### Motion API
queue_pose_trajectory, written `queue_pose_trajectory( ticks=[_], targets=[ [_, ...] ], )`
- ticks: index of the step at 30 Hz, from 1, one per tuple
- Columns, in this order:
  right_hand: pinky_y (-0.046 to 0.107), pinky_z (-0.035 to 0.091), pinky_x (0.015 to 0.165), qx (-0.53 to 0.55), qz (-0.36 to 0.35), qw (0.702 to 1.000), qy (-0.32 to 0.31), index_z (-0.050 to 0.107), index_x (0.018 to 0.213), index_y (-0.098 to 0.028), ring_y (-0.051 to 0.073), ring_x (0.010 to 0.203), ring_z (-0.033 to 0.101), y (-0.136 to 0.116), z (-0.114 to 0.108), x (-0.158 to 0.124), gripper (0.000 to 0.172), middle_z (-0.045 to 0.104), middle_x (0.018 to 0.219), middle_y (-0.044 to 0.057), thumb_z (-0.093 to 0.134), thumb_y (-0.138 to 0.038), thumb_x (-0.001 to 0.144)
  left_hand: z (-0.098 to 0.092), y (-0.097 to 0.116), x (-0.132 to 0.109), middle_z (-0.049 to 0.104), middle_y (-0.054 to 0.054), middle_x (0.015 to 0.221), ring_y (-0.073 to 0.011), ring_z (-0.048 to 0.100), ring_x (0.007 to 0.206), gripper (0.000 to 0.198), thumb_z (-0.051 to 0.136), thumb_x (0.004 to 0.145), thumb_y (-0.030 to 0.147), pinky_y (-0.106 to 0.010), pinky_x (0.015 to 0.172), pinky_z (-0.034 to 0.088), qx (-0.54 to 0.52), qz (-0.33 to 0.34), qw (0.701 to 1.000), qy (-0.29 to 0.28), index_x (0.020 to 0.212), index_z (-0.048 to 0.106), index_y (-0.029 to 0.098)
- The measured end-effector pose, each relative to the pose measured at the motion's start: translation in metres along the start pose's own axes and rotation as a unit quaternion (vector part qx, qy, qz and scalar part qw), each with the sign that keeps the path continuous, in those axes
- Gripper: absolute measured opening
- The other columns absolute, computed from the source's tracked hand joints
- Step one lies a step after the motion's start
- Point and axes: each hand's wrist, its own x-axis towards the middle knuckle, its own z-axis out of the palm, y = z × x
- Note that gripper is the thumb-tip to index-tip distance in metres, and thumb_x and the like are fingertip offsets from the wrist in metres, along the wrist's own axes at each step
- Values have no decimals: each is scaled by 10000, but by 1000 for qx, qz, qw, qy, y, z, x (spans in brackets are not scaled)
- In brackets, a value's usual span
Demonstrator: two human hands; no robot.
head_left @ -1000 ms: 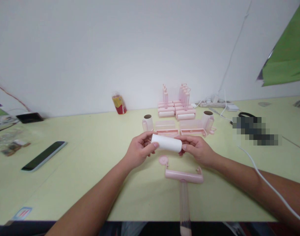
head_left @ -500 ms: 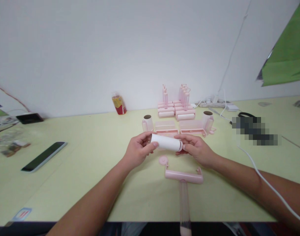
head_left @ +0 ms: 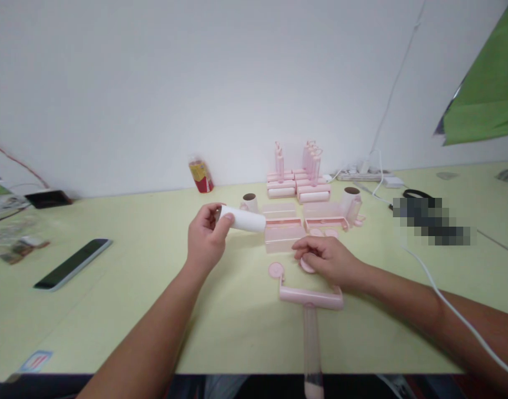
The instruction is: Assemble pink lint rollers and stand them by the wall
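My left hand (head_left: 204, 239) is closed round one end of a white paper roll (head_left: 243, 219) and holds it level above the table, out to the left. My right hand (head_left: 325, 258) is low over the table with its fingers pinched on a small pink round cap (head_left: 307, 265). Just in front of it lies a pink roller frame (head_left: 310, 297) with a clear handle (head_left: 312, 343) pointing toward me. Another pink round cap (head_left: 276, 270) sits at the frame's left end.
Pink covers (head_left: 284, 238) and two upright rolls (head_left: 250, 203) stand behind my hands, with a stack of finished pink rollers (head_left: 299, 185) near the wall. A phone (head_left: 73, 263) lies at left, a red-yellow packet (head_left: 201, 175) by the wall, a white cable (head_left: 449, 305) across my right forearm.
My hands have separated: the left carried the white roll up and to the left, while the right pulled off a pink end cap and dropped to the table with it.
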Motion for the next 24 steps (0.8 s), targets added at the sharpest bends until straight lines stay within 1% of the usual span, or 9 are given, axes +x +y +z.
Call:
queue_pose_trajectory(
  ticks=[2, 4, 8, 11, 14, 16, 18, 21, 24],
  targets=[
    [303, 512, 791, -54, -20, 998, -23, 697, 1059, -180, 186, 882, 692, -1, -1, -1, 280, 752, 959, 49, 545, -132, 830, -3, -2, 3, 603, 9, 770, -107, 506, 590, 356, 648, 809, 425, -234, 554, 420, 90, 10, 996, -11, 1058, 632, 171],
    [290, 510, 777, -79, -26, 996, -43, 698, 1063, -174, 180, 864, 697, -3, -2, -2, 289, 753, 956, 48, 537, -119, 829, -4, -3, 4, 637, 0, 806, -126, 523, 629, 371, 637, 812, 441, -253, 596, 426, 176, 17, 984, -27, 1081, 647, 186],
    [276, 511, 762, -102, -24, 992, -77, 698, 1068, -160, 172, 843, 700, -5, -4, -1, 302, 756, 954, 53, 536, -99, 821, -3, -5, 2, 705, -37, 956, -150, 559, 658, 397, 608, 817, 447, -295, 667, 450, 276, 30, 958, -66, 1116, 660, 191],
    [298, 509, 811, -132, -38, 987, -82, 707, 1041, -166, 186, 897, 695, -8, -4, 0, 286, 753, 996, 61, 535, -98, 823, 0, -7, -1, 705, -66, 1070, -160, 583, 687, 421, 590, 828, 441, -310, 709, 467, 302, 50, 948, -85, 1158, 648, 187],
    [324, 495, 848, -167, -64, 981, -69, 716, 1022, -178, 204, 942, 680, -13, -6, -1, 256, 746, 1043, 67, 537, -129, 846, 2, -9, -3, 683, -83, 1151, -166, 600, 722, 437, 584, 837, 430, -316, 733, 477, 317, 66, 941, -95, 1197, 627, 187],
    [319, 490, 820, -185, -75, 978, -55, 720, 1020, -181, 203, 911, 678, -18, -7, -2, 241, 749, 1022, 65, 534, -163, 866, 2, -11, -4, 673, -87, 1167, -163, 597, 713, 451, 582, 842, 430, -322, 736, 482, 326, 74, 938, -94, 1223, 608, 188],
    [295, 481, 754, -204, -80, 975, -51, 724, 1006, -179, 189, 830, 678, -22, -8, -3, 238, 754, 956, 57, 524, -178, 876, 1, -11, -3, 669, -89, 1163, -160, 595, 700, 462, 582, 845, 428, -329, 742, 486, 332, 82, 935, -90, 1240, 594, 187],
    [267, 453, 667, -249, -79, 962, -76, 732, 1009, -170, 174, 719, 663, -25, -8, -6, 268, 753, 854, 50, 511, -154, 858, 1, -12, -3, 661, -96, 1183, -165, 608, 717, 461, 589, 844, 417, -334, 768, 489, 336, 91, 933, -89, 1243, 589, 185],
    [272, 450, 683, -292, -76, 947, -106, 738, 1040, -163, 190, 742, 669, -26, -6, -9, 303, 758, 866, 67, 521, -136, 829, 1, -13, -3, 652, -101, 1219, -171, 618, 736, 473, 594, 846, 420, -337, 789, 489, 338, 89, 932, -94, 1256, 581, 185]
  ],
)
